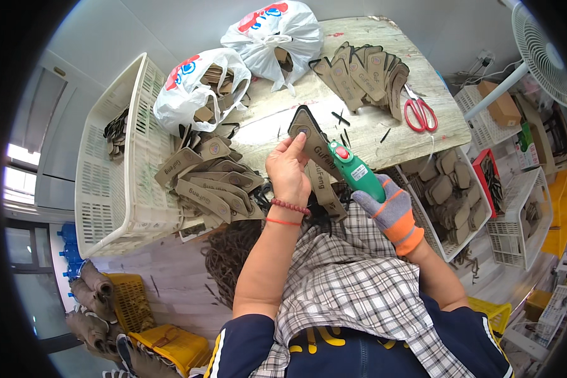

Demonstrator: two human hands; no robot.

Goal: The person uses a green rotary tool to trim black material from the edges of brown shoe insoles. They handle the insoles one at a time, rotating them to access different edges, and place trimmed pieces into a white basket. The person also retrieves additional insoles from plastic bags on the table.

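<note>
The pale table (pixel 403 145) carries brown pieces (pixel 365 72), white plastic bags (pixel 274 38) and red-handled scissors (pixel 415 99).

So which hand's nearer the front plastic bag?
Left. The left hand is to the right of the bag, closer to the body, pinching a brown piece; the right hand is farther right, around a green tool.

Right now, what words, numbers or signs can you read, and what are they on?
I won't copy words, but print shows here:
Held brown piece: dark lettering.
Piled brown pieces: similar lettering.
Green tool: white label, its print too small to read.
White bags: red and blue print, partly creased.
Navy top: yellow letters, partly covered.
</note>
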